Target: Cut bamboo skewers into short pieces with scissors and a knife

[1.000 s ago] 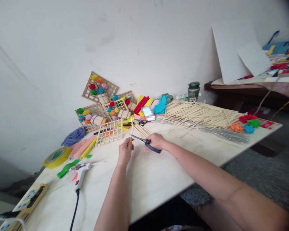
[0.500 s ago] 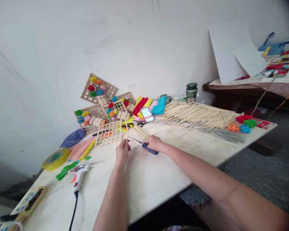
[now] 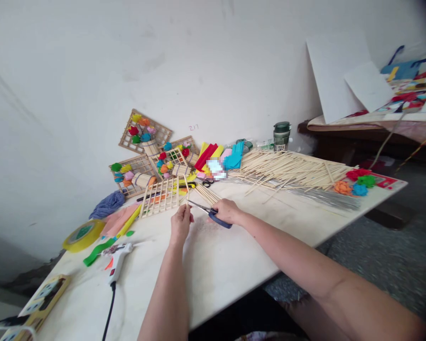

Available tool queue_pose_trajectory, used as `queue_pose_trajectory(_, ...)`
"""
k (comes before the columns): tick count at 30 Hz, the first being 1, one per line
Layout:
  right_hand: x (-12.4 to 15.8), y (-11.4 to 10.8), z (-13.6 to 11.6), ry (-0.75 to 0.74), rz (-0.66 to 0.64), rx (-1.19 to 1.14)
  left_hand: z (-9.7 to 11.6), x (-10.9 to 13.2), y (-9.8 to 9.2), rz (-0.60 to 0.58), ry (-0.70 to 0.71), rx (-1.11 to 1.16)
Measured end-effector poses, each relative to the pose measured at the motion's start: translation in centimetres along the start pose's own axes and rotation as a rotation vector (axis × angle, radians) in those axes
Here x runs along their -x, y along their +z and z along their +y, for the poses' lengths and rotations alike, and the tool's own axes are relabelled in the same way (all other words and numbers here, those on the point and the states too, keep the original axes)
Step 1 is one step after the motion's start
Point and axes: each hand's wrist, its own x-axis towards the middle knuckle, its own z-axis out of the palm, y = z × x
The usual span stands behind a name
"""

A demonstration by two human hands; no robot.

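My left hand (image 3: 181, 223) pinches a thin wooden stick (image 3: 186, 189) and holds it upright over the pale table (image 3: 213, 265). My right hand (image 3: 226, 210) grips blue-handled scissors (image 3: 210, 213), whose blades point left and reach the stick just above my left fingers. A small wooden lattice frame (image 3: 160, 196) lies flat on the table right behind my left hand. A short bundle of cut sticks (image 3: 206, 192) lies behind the scissors.
A white glue gun (image 3: 118, 259) with a black cord lies front left, near a yellow tape roll (image 3: 83, 234) and a power strip (image 3: 42, 297). Finished frames with paper flowers (image 3: 144, 133) lean on the wall. A large pile of sticks (image 3: 291, 168), wires and a green bottle (image 3: 281, 136) sit right.
Both hands shifted slightly left and toward the lattice frame from a second ago; the scissor blades stay at the stick. Little differs over the last half second.
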Motion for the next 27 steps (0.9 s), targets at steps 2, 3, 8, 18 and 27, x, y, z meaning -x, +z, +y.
queue_pose_trajectory(2, 0.0, 0.0, 0.1, -0.003, 0.009, 0.014, 0.4, 0.2, 0.1, -0.023, 0.006, 0.014)
queue_pose_trajectory(3, 0.0, -0.1, 0.1, -0.007, 0.014, 0.02, 0.6, 0.3, 0.2, -0.036, 0.009, 0.019)
queue_pose_trajectory(8, 0.0, -0.3, 0.4, -0.03, 0.048, 0.039, 1.1, 0.6, 0.4, -0.126, 0.029, 0.048)
queue_pose_trajectory(18, 0.1, -0.6, 0.6, -0.054, 0.04, 0.03, 1.2, 0.5, -0.1, -0.205, -0.024, 0.153)
queue_pose_trajectory(27, -0.5, 0.2, 1.3, -0.083, 0.017, -0.11, 1.0, 0.4, -0.6, -0.203, -0.06, 0.256)
